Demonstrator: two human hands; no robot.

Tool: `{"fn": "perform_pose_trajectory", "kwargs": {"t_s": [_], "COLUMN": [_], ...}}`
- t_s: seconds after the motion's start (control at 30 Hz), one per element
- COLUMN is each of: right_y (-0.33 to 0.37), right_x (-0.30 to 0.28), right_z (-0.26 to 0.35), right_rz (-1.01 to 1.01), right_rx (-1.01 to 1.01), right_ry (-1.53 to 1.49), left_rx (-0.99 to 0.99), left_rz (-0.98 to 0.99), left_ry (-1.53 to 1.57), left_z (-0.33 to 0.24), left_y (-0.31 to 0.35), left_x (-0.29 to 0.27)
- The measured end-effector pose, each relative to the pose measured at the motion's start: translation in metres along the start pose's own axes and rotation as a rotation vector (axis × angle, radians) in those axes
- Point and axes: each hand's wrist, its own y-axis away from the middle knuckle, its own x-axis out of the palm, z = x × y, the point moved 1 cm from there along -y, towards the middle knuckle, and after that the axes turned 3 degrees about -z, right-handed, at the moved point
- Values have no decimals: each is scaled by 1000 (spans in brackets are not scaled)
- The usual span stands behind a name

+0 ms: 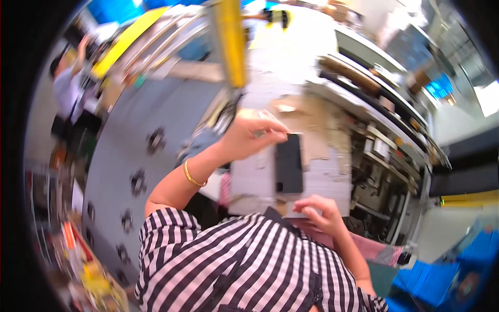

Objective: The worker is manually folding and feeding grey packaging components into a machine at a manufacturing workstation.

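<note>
"Here, why does the left hand (250,136) reach the dark panel (289,169), just rightward?"
"Perhaps for steadying: fingertips bunched, any pinch indiscernible. The right hand (324,214), loosely curled, apparently unladen, lies panel-nearside."

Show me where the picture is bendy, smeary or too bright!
Head view: straight edges bend toward the black rim; the yellow post looks smeared; glare bleaches the far surface at top centre; the striped shirt looks clearer.
</note>
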Motion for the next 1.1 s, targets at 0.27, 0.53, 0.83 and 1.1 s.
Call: {"fn": "perform_pose_trajectory", "kwargs": {"t_s": [0.27, 0.53, 0.83, 1.1], "right_y": [-56, -127, -134, -111], "right_x": [145, 248, 241, 146], "right_z": [37, 55, 62, 71], "right_rz": [283, 427, 245, -122], "right_rx": [66, 72, 108, -218], "right_ry": [2, 162, 285, 172], "left_rx": [-798, -1050, -762, -137], "left_rz": [-687, -462, -175, 215], "left_ry": [-722, -915, 355, 20], "left_z": [215, 321, 188, -42], "left_y": [279, 321, 205, 147], "left_x": [-213, -275, -252, -149]}}
